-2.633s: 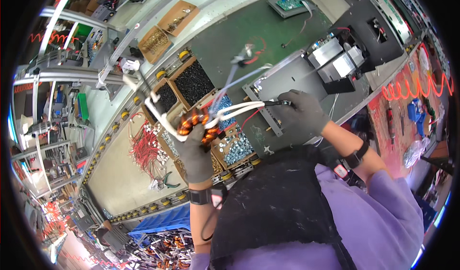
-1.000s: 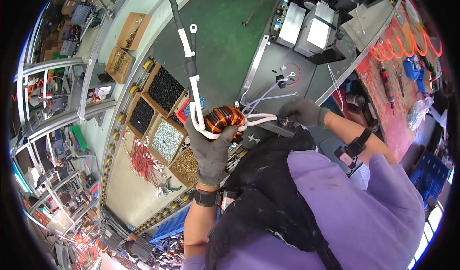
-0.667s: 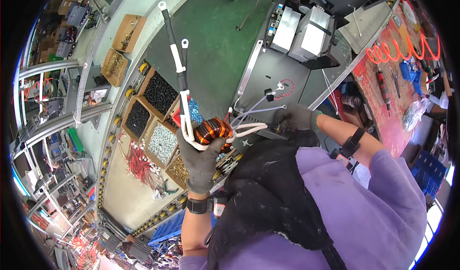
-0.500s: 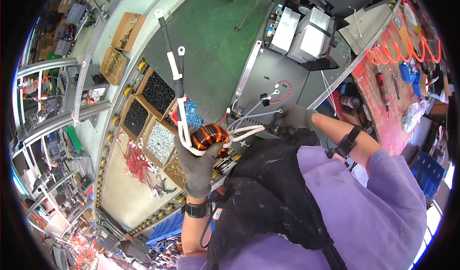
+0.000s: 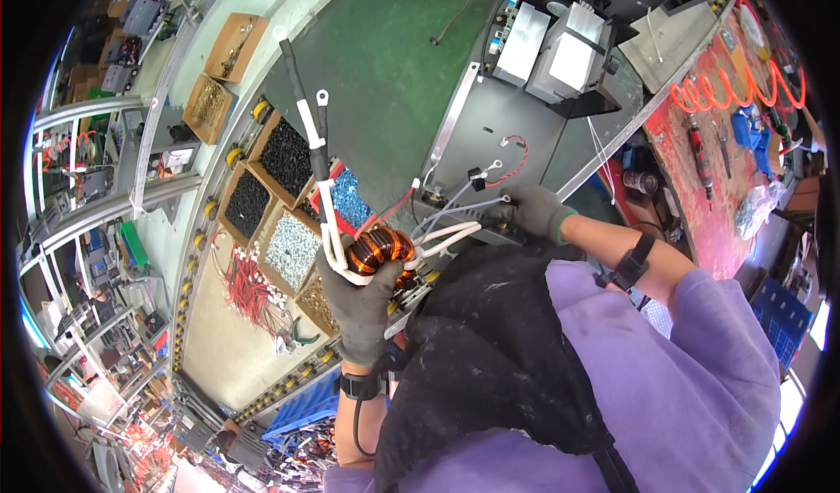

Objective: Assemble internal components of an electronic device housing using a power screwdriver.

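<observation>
Workshop bench: green tabletop (image 5: 385, 64) with a dark metal chassis (image 5: 499, 134) lying on it, two white-topped blocks (image 5: 556, 51) mounted at the chassis far end. Along the tabletop's left edge sits a row of parts bins (image 5: 262, 195): black bits, silvery screws, blue pieces, brass hardware in cardboard boxes (image 5: 223, 73) further up. Bundle of red wires (image 5: 249, 274) lies on the pale shelf beyond the bins. Orange coiled hose (image 5: 735, 90) hangs over the red bench at the right.

Left hand (image 5: 363, 305), grey glove, is clamped around a copper toroid coil (image 5: 378, 252), held in the air above the tabletop's near edge, just over the bins. White-sleeved leads (image 5: 311, 134) run up from the coil, ending in ring lugs; one lead has a black sleeve at the top. More white leads (image 5: 446, 235) run from the coil rightward toward the chassis.

Right hand (image 5: 538, 213), also gloved, rests on the near edge of the chassis, fingers curled at the spot where thin grey and red wires (image 5: 472, 191) come out. Cannot tell whether it actually grips anything there. Black strap on that wrist.

Hands are well apart, coil between them and closer to the left. Dark apron and purple sleeve fill the lower right.
</observation>
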`<control>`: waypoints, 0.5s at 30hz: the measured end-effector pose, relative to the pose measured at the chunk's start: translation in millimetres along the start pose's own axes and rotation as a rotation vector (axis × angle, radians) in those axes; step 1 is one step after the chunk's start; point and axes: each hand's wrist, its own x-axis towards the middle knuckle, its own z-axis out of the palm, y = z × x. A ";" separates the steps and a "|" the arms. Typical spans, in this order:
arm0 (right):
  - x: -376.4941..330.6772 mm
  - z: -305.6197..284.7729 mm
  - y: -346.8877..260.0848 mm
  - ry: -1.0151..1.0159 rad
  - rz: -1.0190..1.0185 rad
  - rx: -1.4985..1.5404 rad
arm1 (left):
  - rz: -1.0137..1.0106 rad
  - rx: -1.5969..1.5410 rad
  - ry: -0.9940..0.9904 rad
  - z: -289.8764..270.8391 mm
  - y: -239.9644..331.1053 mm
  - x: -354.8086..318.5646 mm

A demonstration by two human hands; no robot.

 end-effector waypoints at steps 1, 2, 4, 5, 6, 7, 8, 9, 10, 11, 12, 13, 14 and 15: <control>1.1 0.4 0.8 -0.015 -0.029 0.142 | -0.039 0.007 -0.001 0.0 0.6 -0.8; 2.1 -0.3 1.6 -0.026 -0.036 0.212 | -0.008 0.009 0.000 0.0 1.6 -1.6; 3.5 -4.9 4.1 -0.155 0.023 0.409 | -0.037 -0.048 -0.019 0.2 3.9 -4.4; 3.2 -7.9 4.9 -0.270 0.154 0.505 | -0.023 -0.045 -0.011 0.4 5.1 -5.8; 2.5 -11.2 5.4 -0.289 0.104 0.534 | -0.008 -0.009 -0.010 0.5 6.4 -7.2; 1.0 -14.8 5.8 -0.334 0.134 0.637 | -0.010 0.031 -0.009 0.7 7.7 -8.5; -0.3 -18.1 5.6 -0.376 0.162 0.739 | 0.007 0.030 -0.012 1.1 8.8 -9.1; -0.6 -20.3 4.6 -0.377 0.161 0.740 | 0.007 0.029 -0.012 1.5 9.7 -9.4; -0.4 -21.6 2.9 -0.385 0.195 0.724 | 0.001 0.027 -0.017 2.0 10.3 -9.3; 0.2 -22.1 1.2 -0.399 0.243 0.675 | 0.006 0.030 -0.013 2.5 10.9 -8.8; 1.6 -21.3 -1.2 -0.393 0.232 0.712 | 0.036 0.073 -0.014 2.8 11.3 -8.0; 4.1 -20.0 -3.5 -0.348 0.194 0.581 | 0.068 0.117 -0.015 3.4 11.6 -7.2; 6.4 -18.0 -5.9 -0.303 0.155 0.450 | 0.069 0.118 -0.015 3.8 11.9 -6.5; 7.2 -16.9 -7.2 -0.303 0.154 0.451 | 0.070 0.091 -0.030 4.3 12.1 -6.0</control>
